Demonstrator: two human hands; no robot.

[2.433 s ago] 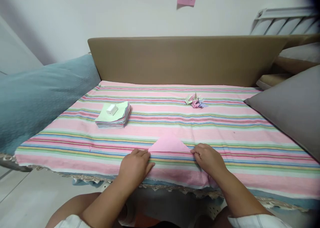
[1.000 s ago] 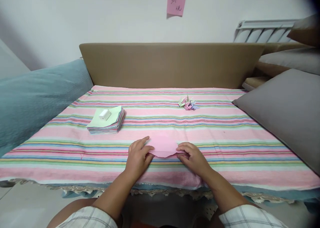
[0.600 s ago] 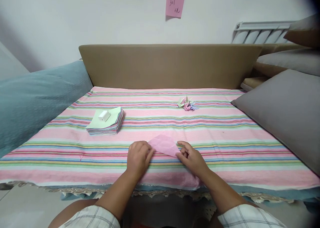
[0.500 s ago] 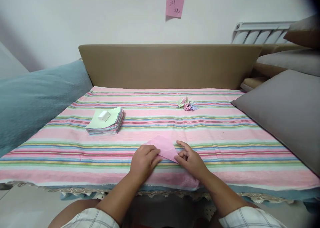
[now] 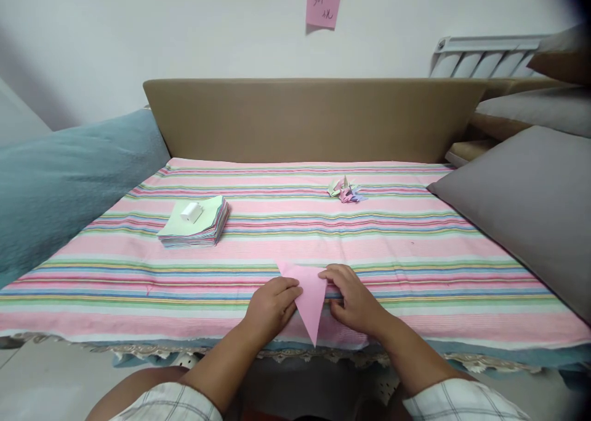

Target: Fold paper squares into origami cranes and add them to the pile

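A pink paper folded into a triangle [image 5: 309, 298] lies on the striped cloth [image 5: 415, 248] near the front edge, its tip pointing toward me. My left hand [image 5: 271, 306] presses on the paper's left side with its fingertips. On the right side my right hand [image 5: 354, 300] holds the paper's upper right corner down with its fingers. A stack of coloured paper squares [image 5: 196, 224] with a small white block [image 5: 191, 212] on top sits to the far left. Several small folded paper figures [image 5: 345, 189] lie in a heap farther back.
A teal cushion [image 5: 60, 181] borders the cloth on the left and grey cushions [image 5: 530, 205] on the right. A tan backrest [image 5: 314, 119] runs along the far side. A pink note [image 5: 324, 1] hangs on the wall.
The pink triangle has been turned so its tip now points toward me instead of away. Both hands moved closer together and nearer the front edge with it.
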